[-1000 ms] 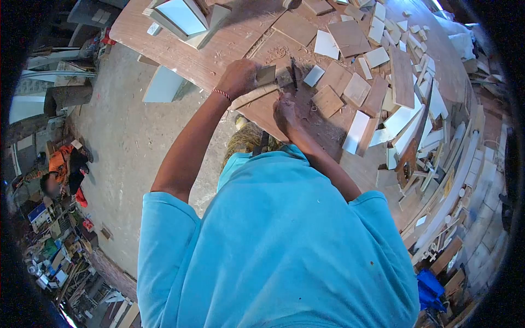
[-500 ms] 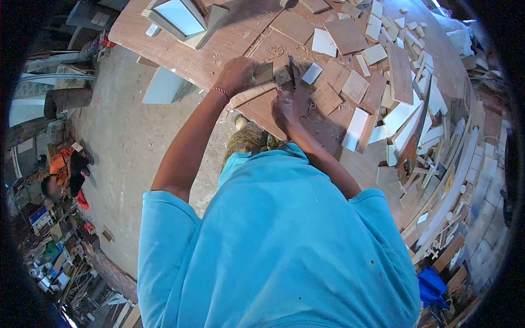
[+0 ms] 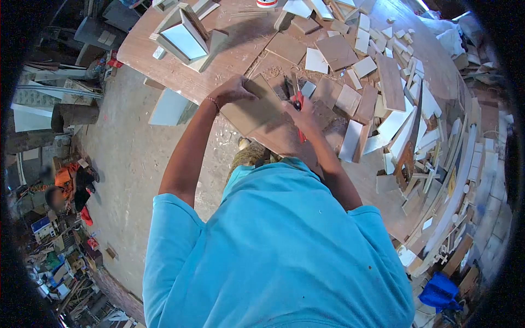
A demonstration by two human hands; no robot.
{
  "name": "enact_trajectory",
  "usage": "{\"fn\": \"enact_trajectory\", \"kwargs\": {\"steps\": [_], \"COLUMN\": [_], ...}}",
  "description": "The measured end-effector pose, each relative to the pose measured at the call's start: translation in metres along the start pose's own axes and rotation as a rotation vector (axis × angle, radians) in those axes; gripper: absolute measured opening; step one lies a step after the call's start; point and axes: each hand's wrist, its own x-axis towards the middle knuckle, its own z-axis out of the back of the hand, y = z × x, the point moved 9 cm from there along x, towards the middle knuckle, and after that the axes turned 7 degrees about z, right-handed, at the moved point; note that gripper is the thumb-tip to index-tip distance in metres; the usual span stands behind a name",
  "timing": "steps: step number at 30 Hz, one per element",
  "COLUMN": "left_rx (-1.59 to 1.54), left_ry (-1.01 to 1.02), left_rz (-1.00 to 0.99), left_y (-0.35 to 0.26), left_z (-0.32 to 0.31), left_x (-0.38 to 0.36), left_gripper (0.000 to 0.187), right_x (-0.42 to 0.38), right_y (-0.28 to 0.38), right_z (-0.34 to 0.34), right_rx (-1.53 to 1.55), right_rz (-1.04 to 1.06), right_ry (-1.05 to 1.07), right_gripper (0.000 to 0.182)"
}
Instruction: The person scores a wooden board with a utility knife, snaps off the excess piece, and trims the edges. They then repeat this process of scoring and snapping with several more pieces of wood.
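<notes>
My left hand (image 3: pixel 232 91) grips a flat brown wooden board (image 3: pixel 259 108) by its upper left edge, the thumb lying over its face. The broad side of the board is turned up toward me at the corner of the workbench. Just right of the board, my right hand (image 3: pixel 304 116) is closed around a red-handled tool (image 3: pixel 299 101) with a dark round spot near its middle. The tool's upper end points away from me, and its kind cannot be made out. Wood shavings (image 3: pixel 272 71) lie on the bench beyond the board.
Wooden and white-faced offcuts (image 3: pixel 334 52) are heaped over the right of the workbench (image 3: pixel 158 60). A small wooden frame with a pale panel (image 3: pixel 186 41) stands at its far left. A handsaw (image 3: pixel 406 164) leans at the right. Another person (image 3: pixel 68 183) is at the far left.
The board has turned from nearly edge-on to face-up. My right hand has moved right, and more of the red tool shows. The view has shifted slightly.
</notes>
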Motion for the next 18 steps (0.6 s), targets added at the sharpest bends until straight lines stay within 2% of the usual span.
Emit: {"fn": "enact_trajectory", "kwargs": {"steps": [1,2,4,5,8,10,12,14,16,18], "left_rx": [-0.145,-0.147,-0.201,-0.204,-0.156,-0.677,-0.791,-1.059,-1.124,-1.179], "left_ry": [0.1,0.093,0.106,0.1,-0.003,-0.304,-0.327,-0.305,-0.283,-0.267], "left_rz": [0.016,0.016,0.05,0.056,0.07,0.111,0.139,0.159,0.151,0.046], "left_y": [-0.002,-0.005,-0.017,-0.014,-0.003,0.028,0.049,0.057,0.06,0.056], "left_z": [-0.008,-0.009,-0.011,-0.01,-0.002,0.016,0.004,-0.021,-0.038,-0.047], "left_x": [-0.004,-0.008,-0.023,-0.028,-0.039,-0.054,-0.064,-0.081,-0.085,-0.085], "left_gripper": [0.034,0.034,0.033,0.033,0.035,0.039,0.04,0.042,0.039,0.031], "right_x": [-0.002,-0.004,-0.013,-0.013,-0.013,-0.015,-0.014,-0.015,-0.015,-0.013], "right_y": [0.013,0.02,0.023,0.022,0.016,0.007,0.0,-0.004,-0.014,-0.015], "right_z": [-0.001,0.002,-0.015,-0.018,-0.021,-0.015,-0.01,-0.008,-0.013,-0.017], "right_rx": [0.197,0.196,0.496,0.498,0.641,0.761,0.725,0.7,0.708,0.667], "right_rz": [-0.097,-0.091,-0.216,-0.215,-0.25,-0.345,-0.358,-0.373,-0.385,-0.337], "right_ry": [0.1,0.105,0.239,0.248,0.206,0.112,0.078,0.035,0.026,0.081], "right_gripper": [0.035,0.035,0.026,0.026,0.025,0.025,0.028,0.028,0.025,0.023]}}
